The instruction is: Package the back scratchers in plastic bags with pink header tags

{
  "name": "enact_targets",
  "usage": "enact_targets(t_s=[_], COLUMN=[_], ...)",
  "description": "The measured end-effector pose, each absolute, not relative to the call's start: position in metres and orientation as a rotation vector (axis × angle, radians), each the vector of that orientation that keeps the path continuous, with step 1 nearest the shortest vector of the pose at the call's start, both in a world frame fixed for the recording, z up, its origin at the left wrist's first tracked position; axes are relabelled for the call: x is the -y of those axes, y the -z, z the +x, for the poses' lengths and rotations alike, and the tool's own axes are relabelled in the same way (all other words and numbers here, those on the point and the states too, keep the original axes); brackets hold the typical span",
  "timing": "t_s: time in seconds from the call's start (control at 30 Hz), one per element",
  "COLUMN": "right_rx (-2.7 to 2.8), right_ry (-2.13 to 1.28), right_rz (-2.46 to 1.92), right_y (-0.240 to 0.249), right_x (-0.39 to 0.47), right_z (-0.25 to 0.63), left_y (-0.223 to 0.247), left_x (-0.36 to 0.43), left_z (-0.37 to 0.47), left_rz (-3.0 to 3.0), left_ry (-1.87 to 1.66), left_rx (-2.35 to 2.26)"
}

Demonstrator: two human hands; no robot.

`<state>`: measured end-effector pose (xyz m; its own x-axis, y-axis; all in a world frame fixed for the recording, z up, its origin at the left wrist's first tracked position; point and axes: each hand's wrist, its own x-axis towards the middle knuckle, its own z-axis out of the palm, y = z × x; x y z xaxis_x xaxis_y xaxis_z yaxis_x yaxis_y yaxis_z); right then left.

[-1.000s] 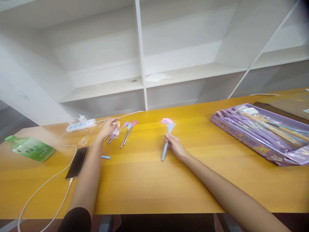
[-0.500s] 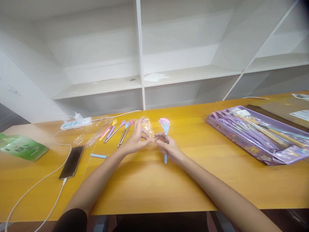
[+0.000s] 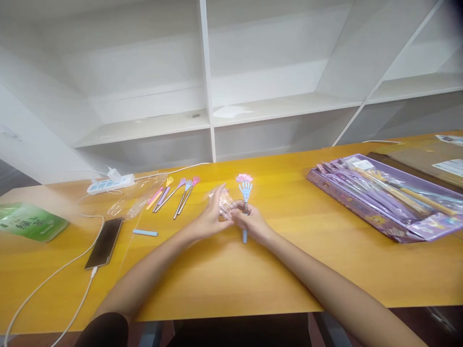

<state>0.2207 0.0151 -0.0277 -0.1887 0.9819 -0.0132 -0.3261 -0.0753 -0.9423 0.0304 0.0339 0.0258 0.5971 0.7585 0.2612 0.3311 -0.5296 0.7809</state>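
In my right hand [image 3: 251, 222] is a blue hand-shaped scratcher [image 3: 245, 191], upright, its blue handle end showing below my fingers. Just behind its head lies something pink [image 3: 244, 178]. A crinkled clear plastic bag [image 3: 226, 204] sits between my two hands, against the right fingertips. My left hand [image 3: 212, 217] is beside the bag, thumb and fingers curved around its left side. Several scratchers [image 3: 185, 193] with yellow, purple, blue and pink heads lie to the left, with loose coloured handles. A separate blue tube [image 3: 145, 233] rests nearer me.
On the right, a purple box [image 3: 379, 224] holds several wrapped items, with a brown package [image 3: 419, 164] behind. At left are a phone [image 3: 104, 243] on a white cable, a power strip [image 3: 111, 184], a green pouch [image 3: 34, 221] and clear wrappers [image 3: 139, 195]. White shelves stand behind.
My left hand has moved down and closer around the clear bag. The bag has shifted towards my right hand, which still holds the blue scratcher.
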Motion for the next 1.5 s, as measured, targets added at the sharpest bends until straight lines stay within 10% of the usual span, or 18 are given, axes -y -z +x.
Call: enact_targets(t_s=[1.5], right_rx=[0.934], right_ry=[-1.457], right_rz=[-0.885], right_y=[0.010], right_x=[-0.020], right_z=[0.234], left_y=[-0.036], left_x=[-0.065], left_z=[-0.002], left_rz=[1.659], left_ry=[-1.039], left_rx=[-0.805])
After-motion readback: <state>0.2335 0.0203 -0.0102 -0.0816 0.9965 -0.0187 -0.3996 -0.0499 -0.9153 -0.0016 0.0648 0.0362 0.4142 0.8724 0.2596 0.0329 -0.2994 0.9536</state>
